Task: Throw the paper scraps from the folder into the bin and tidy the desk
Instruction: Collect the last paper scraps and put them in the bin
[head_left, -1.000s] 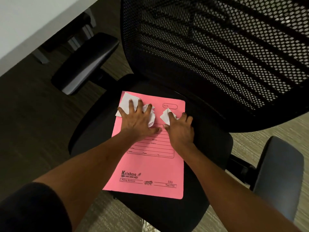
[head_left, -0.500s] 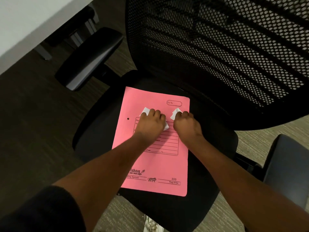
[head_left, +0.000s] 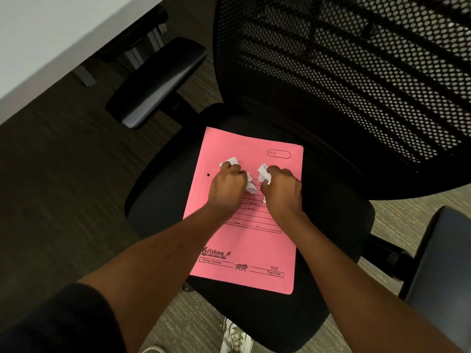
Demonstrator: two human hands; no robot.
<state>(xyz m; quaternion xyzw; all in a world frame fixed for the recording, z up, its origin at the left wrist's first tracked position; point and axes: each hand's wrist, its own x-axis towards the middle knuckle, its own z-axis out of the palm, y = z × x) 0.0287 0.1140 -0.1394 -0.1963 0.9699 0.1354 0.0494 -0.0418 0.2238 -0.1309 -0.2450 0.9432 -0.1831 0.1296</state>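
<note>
Both grips are pressed together on paper. The left hand (head_left: 228, 186) is fisted round white scraps (head_left: 251, 184) that poke out past the knuckles at the top and at the thumb side; the right hand (head_left: 280, 187) is fisted the same way, with a scrap sticking up from between its fingers. The two fists sit side by side, nearly touching, over the upper half of the folder (head_left: 244, 240).

The folder is pink and closed, flat on the seat (head_left: 331, 225) of a black office chair, its long axis running away from the person toward the mesh backrest (head_left: 344, 85). No loose scraps show on the cover outside the hands, so the gathering looks done.

The move to come turns on where the bin is, and no bin is in view, so its direction from either hand cannot be told. Each hand has its own load, so both must travel. A pale counter (head_left: 38, 34) edge shows at upper left, past the left armrest (head_left: 158, 82), nearer the left hand. The folder holds nothing visible on top; whether anything remains inside cannot be seen.
</note>
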